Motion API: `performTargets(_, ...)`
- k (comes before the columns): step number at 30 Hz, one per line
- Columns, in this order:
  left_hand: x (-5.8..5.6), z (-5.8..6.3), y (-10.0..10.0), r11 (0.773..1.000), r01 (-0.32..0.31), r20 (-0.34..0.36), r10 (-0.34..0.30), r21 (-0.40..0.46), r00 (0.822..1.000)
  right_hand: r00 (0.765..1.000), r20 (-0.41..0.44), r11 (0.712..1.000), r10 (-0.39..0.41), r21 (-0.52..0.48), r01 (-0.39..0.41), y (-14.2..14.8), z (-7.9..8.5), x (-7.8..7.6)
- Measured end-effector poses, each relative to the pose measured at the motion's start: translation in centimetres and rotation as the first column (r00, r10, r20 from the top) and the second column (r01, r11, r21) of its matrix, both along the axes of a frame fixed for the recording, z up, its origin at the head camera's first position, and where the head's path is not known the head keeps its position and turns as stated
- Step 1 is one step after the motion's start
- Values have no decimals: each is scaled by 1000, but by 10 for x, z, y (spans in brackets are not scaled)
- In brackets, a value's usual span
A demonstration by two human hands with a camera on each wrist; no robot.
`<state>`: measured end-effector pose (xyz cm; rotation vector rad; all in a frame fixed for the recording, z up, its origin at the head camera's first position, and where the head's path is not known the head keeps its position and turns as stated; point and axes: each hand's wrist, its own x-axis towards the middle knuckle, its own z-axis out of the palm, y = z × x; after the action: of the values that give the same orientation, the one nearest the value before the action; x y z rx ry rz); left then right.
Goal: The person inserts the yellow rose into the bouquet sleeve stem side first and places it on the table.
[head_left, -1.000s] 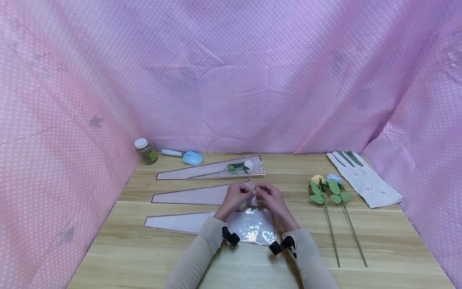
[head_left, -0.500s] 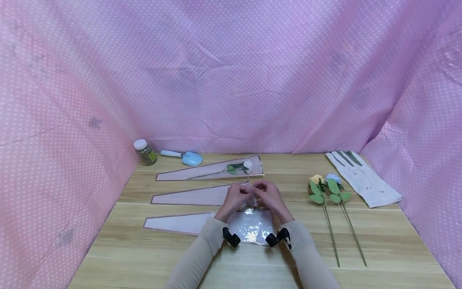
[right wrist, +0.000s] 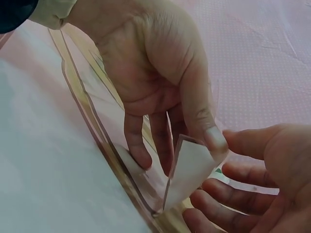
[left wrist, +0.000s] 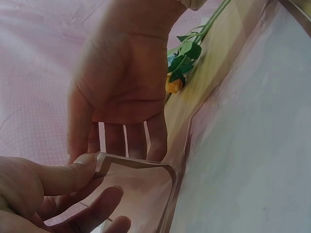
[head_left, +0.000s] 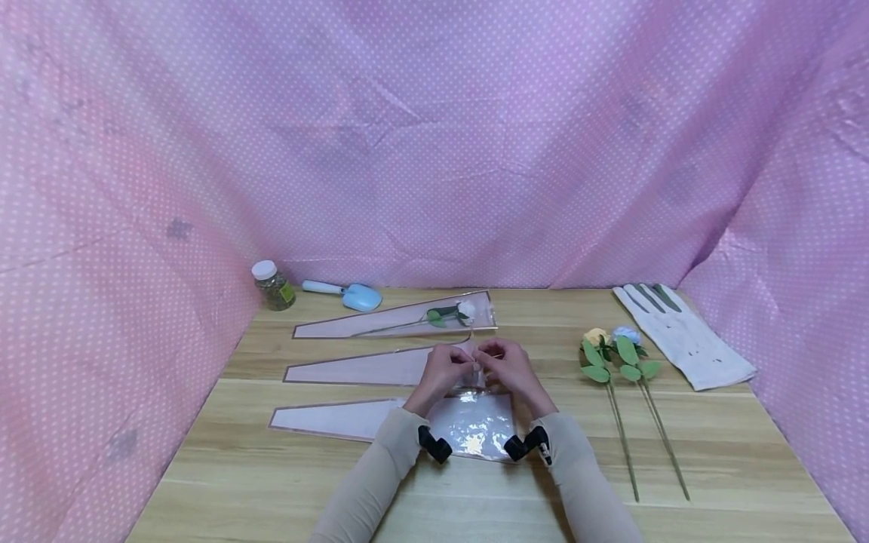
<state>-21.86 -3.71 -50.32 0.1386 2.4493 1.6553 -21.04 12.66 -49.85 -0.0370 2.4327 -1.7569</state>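
Observation:
Three tapered clear flower sleeves with brown borders lie side by side on the wooden table. Both hands meet at the wide end of the middle sleeve (head_left: pixel 366 367). There my left hand (head_left: pixel 443 371) pinches a lifted corner of the film between thumb and fingers. My right hand (head_left: pixel 508 371) pinches the same edge, thumb tip against the left one. In the right wrist view a folded film corner (right wrist: pixel 187 172) stands up beneath the thumbs. Under my wrists lies the front sleeve (head_left: pixel 333 419). A white rose (head_left: pixel 465 312) lies along the back sleeve (head_left: pixel 339 329).
At the back left stand a lidded jar (head_left: pixel 274 286) and a light-blue trowel (head_left: pixel 361 297). To the right lie a yellow rose (head_left: pixel 597 338), a blue rose (head_left: pixel 626 335) and a white work glove (head_left: pixel 686 339). A pink dotted curtain (head_left: pixel 434 151) surrounds the table.
My right hand has shifted slightly left, closer to the left hand at the middle sleeve's edge. The left hand stays almost in place.

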Motion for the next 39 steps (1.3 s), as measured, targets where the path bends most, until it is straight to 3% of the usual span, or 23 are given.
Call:
performTargets(7, -1, 0, 0, 1000, 3, -2, -3, 22, 1000, 1000, -25, 1000, 9, 16, -8, 3, -2, -2)
performTargets(25, 1, 2, 0, 1000, 7, 16, -7, 27, 1000, 999, 32, 999, -36, -14, 36, 3, 2, -6)
performTargets(39, 2, 1, 0, 999, -4, 13, 3, 35, 1000, 998, -31, 997, -51, 59, 52, 4, 5, -14)
